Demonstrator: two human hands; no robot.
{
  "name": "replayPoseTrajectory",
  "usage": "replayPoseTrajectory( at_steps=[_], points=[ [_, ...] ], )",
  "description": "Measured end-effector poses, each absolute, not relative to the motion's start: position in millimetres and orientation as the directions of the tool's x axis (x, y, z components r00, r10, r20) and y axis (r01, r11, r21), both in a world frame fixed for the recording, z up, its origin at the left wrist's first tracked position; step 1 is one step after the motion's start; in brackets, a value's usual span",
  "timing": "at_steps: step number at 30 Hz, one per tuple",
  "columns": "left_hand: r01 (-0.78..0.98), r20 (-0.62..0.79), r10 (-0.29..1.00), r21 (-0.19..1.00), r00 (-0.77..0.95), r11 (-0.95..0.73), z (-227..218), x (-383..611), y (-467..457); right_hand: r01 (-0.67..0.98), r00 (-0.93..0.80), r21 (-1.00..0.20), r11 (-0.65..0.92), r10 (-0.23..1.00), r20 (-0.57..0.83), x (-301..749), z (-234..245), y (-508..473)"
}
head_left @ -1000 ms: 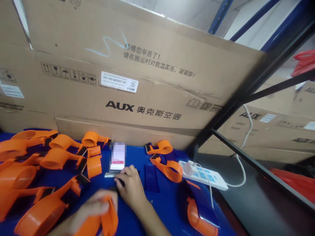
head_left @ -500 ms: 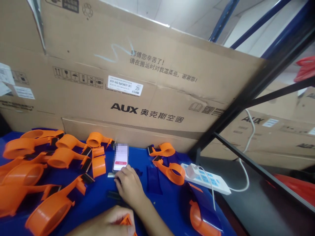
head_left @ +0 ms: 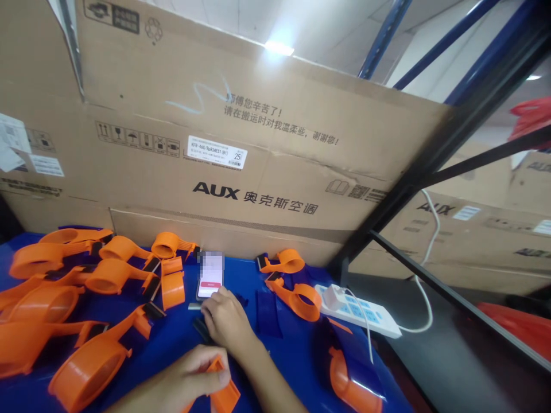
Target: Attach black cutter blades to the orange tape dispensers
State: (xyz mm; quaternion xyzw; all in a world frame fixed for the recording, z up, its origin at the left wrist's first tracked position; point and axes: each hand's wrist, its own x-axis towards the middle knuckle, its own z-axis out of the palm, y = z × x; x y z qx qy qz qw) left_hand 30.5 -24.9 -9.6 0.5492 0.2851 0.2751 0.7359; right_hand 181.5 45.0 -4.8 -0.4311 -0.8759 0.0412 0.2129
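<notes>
My left hand (head_left: 200, 370) is closed around an orange plastic piece of a tape dispenser (head_left: 224, 396), pinched between thumb and fingers near the bottom edge. Farther forward, my right hand (head_left: 226, 321) reaches down to the table with bent fingers, just below a phone (head_left: 210, 275) with a lit screen. A dark strip (head_left: 202, 330) slants beside its fingers, and a thin pale strip (head_left: 195, 306) lies close to the fingertips. Whatever the right fingertips grip is hidden under the hand.
Several orange tape dispensers (head_left: 92, 367) crowd the blue table on the left. More dispensers (head_left: 303, 301) lie at right, beside a white power strip (head_left: 361, 312) with a plugged-in charger. A large cardboard box (head_left: 258, 172) stands behind; a dark metal frame (head_left: 387, 201) rises at right.
My left hand has moved slightly up, bringing more of the orange piece into view. The dark strip by my right fingers has shifted and now slants more. My right hand stays near the phone.
</notes>
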Motion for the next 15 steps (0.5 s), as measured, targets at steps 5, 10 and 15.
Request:
replayPoseTrajectory(
  at_steps=[5, 10, 15],
  points=[
    [-0.139, -0.076, 0.719, 0.962, 0.691, 0.235, -11.1, 32.6, -24.7, 0.733, -0.480, -0.301, 0.611, 0.777, 0.407, 199.9, 16.3, 41.6],
    [-0.250, -0.028, 0.801, 0.943, 0.598, 0.219, -10.4, 32.7, -20.9, 0.754, -0.401, -0.342, 0.561, 0.805, 0.438, 235.5, 43.5, 21.5],
    [-0.373, 0.010, 0.863, 0.904, 0.506, 0.208, -11.9, 18.2, -3.9, 0.766, -0.477, -0.364, 0.530, 0.848, 0.232, 261.8, 53.0, -20.7]
  ],
)
